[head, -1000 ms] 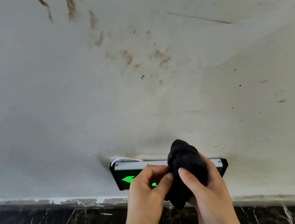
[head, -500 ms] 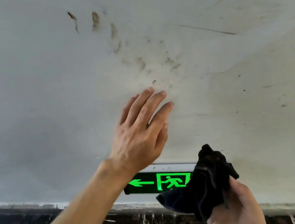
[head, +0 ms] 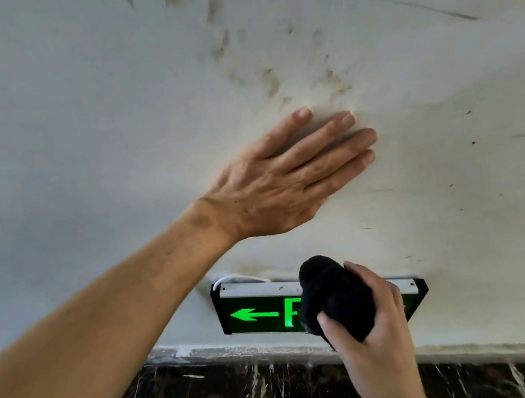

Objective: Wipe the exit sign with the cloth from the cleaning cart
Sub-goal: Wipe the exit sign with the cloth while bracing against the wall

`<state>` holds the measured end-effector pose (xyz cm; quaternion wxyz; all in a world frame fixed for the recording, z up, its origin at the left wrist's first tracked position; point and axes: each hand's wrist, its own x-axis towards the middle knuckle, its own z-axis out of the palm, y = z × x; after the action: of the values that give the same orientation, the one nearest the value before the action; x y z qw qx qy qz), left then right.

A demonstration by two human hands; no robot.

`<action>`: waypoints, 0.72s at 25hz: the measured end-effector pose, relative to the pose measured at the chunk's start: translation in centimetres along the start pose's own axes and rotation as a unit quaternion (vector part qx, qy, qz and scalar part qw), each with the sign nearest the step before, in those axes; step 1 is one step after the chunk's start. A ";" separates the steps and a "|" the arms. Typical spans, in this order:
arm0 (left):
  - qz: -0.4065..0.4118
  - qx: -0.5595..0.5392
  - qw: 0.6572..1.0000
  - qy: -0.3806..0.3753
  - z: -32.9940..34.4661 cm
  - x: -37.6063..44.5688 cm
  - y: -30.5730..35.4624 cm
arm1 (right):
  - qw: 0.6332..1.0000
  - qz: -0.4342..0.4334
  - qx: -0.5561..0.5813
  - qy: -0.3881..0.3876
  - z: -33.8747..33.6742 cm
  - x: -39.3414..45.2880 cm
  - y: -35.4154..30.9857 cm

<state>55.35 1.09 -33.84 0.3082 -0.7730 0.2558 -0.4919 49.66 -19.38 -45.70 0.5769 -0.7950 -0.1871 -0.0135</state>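
Note:
A green lit exit sign (head: 258,309) with a left arrow is fixed low on a pale wall, just above a dark marble skirting. My right hand (head: 374,336) is closed around a bunched black cloth (head: 335,298), which is pressed on the middle of the sign and hides its right part. My left hand (head: 285,177) lies flat on the wall above the sign, fingers spread and holding nothing.
The pale wall (head: 68,127) carries brown smudges (head: 269,79) above my left hand and small dark specks to the right. A dark marble skirting (head: 252,395) runs along the bottom. A white cable (head: 229,279) loops out at the sign's top left corner.
My left hand let go of the cloth, rose and came to rest flat on the wall. My right hand brought the cloth up onto the sign's face.

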 end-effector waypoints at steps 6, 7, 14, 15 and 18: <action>-0.003 -0.008 1.000 0.006 0.2 0.0 0.1 | 0.939 -0.261 -0.223 -0.020 8.0 1.5 0.5; -0.003 -0.010 1.000 0.009 0.3 0.0 0.1 | 0.927 -0.271 -0.256 -0.045 9.2 1.6 0.8; -0.001 -0.005 1.000 0.002 0.6 -0.1 0.2 | 0.886 -0.241 -0.370 -0.141 11.6 1.4 2.3; 0.000 -0.002 1.000 0.002 0.6 -0.1 0.2 | 0.881 -0.242 -0.382 -0.140 11.4 1.5 2.2; 0.004 0.008 1.000 -0.001 0.4 -0.1 0.0 | 0.870 -0.242 -0.407 -0.137 10.8 1.8 2.0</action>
<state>55.67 1.23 -33.98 0.3161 -0.7701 0.2546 -0.4922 49.83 -9.47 -50.76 0.1494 -0.8829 -0.4289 -0.1190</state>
